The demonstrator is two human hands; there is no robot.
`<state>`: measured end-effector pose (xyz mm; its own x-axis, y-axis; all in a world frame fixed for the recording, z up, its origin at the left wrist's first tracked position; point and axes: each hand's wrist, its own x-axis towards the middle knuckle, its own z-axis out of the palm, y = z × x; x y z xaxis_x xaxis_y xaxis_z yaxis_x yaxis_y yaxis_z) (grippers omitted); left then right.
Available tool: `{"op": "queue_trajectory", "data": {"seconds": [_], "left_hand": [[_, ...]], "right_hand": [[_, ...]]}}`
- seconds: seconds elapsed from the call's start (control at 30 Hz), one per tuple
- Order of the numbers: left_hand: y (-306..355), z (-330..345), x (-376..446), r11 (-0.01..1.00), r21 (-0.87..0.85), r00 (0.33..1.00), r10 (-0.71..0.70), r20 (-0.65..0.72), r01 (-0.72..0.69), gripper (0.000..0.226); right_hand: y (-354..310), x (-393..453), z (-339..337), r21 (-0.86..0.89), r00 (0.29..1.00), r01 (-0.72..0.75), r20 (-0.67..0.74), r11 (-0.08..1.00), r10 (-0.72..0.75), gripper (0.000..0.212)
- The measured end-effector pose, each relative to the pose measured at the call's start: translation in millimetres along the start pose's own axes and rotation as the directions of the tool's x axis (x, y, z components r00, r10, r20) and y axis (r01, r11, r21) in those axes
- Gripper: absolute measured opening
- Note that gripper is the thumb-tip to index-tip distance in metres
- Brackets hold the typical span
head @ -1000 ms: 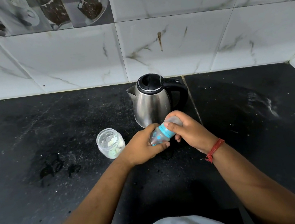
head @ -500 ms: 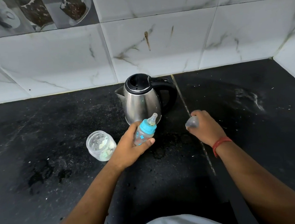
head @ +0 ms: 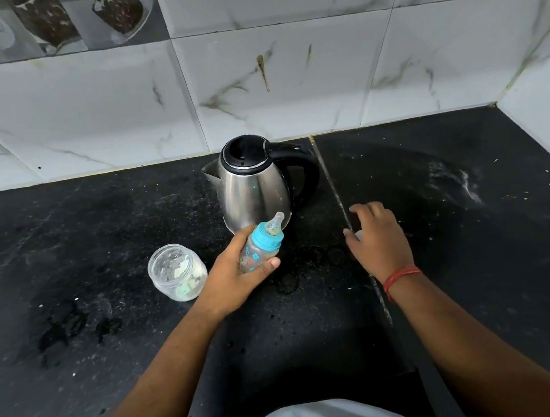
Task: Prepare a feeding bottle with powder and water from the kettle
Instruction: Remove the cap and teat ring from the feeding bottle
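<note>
Both hands are now apart: the right hand point(head: 378, 237) sets the cap point(head: 358, 234) down, fingers loosening, while the left hand point(head: 236, 274) grips the feeding bottle point(head: 261, 246), its teal collar not yet unscrewed.

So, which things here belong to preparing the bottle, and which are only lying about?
For the job:
- feeding bottle, held in the left hand
- kettle
- clear jar
- bottle cap, under the right hand

Only there:
- black counter
- tiled wall
- red wrist thread

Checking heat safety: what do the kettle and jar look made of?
Kettle: brushed stainless steel by its dull grey sheen and soft reflections, with a black, likely plastic, lid and handle. Jar: clear, either glass or plastic; its contents show through.
</note>
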<state>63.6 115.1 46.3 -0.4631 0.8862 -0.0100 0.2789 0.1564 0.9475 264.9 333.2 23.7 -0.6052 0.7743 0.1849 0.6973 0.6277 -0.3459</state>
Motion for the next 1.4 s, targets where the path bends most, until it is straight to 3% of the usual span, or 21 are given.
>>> {"op": "queue_trajectory", "data": {"seconds": [0.1,0.2,0.27,0.4,0.63,0.87,1.0,1.07,1.23,1.3,1.4], "left_hand": [[2,2,1,1.000,0.002,1.000,-0.005,-0.012,0.005,0.057],[6,5,3,1.000,0.007,0.999,-0.013,-0.044,0.013,0.055],[9,7,4,1.000,0.006,0.999,-0.013,-0.052,0.014,0.053],[18,8,6,1.000,0.030,1.000,0.005,-0.027,-0.004,0.059],[33,20,4,0.987,0.156,0.998,0.040,-0.041,-0.033,0.058],[50,17,8,1.000,0.022,0.998,0.020,0.068,-0.021,0.040],[60,12,11,0.990,-0.139,0.976,0.060,0.210,-0.031,0.054],[61,8,12,0.982,-0.190,0.964,0.067,0.257,-0.017,0.050],[55,-3,12,0.968,-0.233,0.928,0.004,0.372,0.089,0.021],[55,-6,11,0.947,-0.290,0.903,0.000,0.429,0.138,0.020],[59,-1,11,0.943,-0.310,0.929,-0.001,0.369,0.124,0.016]], "right_hand": [[-36,2,-9,0.431,0.997,-0.078,0.023,0.899,0.075,0.032],[-71,-3,-15,0.712,0.963,-0.221,0.267,0.666,0.034,0.045],[-87,-8,-13,0.784,0.931,-0.285,0.363,0.551,-0.036,0.054],[-110,-14,-11,0.860,0.896,-0.348,0.422,0.373,-0.139,0.061],[-136,-17,-14,0.902,0.910,-0.408,0.415,0.143,-0.021,0.048],[-141,-11,-20,0.942,0.937,-0.328,0.334,0.078,-0.098,0.025],[-145,-7,-28,0.971,0.948,-0.236,0.241,0.047,-0.210,0.017],[-146,-6,-31,0.976,0.941,-0.217,0.216,0.026,-0.260,0.015],[-144,-3,-35,0.969,0.889,-0.245,0.210,-0.036,-0.408,0.018],[-143,-1,-36,0.958,0.858,-0.284,0.234,-0.041,-0.457,0.019],[-142,4,-39,0.947,0.856,-0.320,0.294,0.013,-0.425,0.022]]}}
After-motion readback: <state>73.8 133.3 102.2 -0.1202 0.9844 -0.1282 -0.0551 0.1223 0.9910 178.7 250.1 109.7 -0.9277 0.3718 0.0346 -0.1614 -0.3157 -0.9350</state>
